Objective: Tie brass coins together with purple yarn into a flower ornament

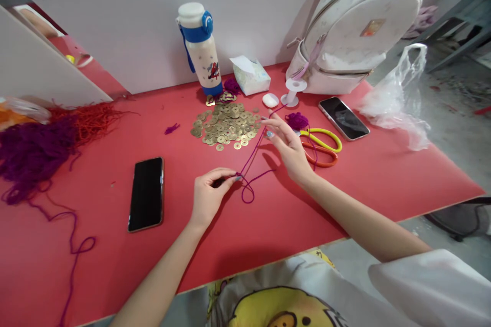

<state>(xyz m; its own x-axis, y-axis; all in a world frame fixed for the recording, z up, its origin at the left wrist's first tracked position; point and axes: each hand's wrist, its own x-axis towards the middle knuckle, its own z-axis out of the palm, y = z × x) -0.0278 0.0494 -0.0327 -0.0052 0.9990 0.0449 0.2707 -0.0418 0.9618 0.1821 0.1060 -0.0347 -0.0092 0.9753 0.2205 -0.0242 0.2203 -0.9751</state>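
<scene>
A purple cord (252,155) runs between my two hands above the red table. My left hand (210,190) pinches it between thumb and forefinger, and a loose loop and tail hang off to the right of those fingertips. Higher up and to the right, my right hand (284,144) has the cord at its fingers, which are bent and partly apart. Behind the hands lies a heap of brass coins (230,123) with holes in their middles. Scissors (322,148) with one yellow and one orange handle rest just right of my right hand, beside a small purple cord bundle (297,121).
A black phone (146,194) lies left, another phone (344,118) right. At the back stand a bottle (200,51), a tissue pack (251,77), a white spool (293,93) and a backpack (353,30). Purple yarn (34,148) piles up at left; a plastic bag (401,102) sits right.
</scene>
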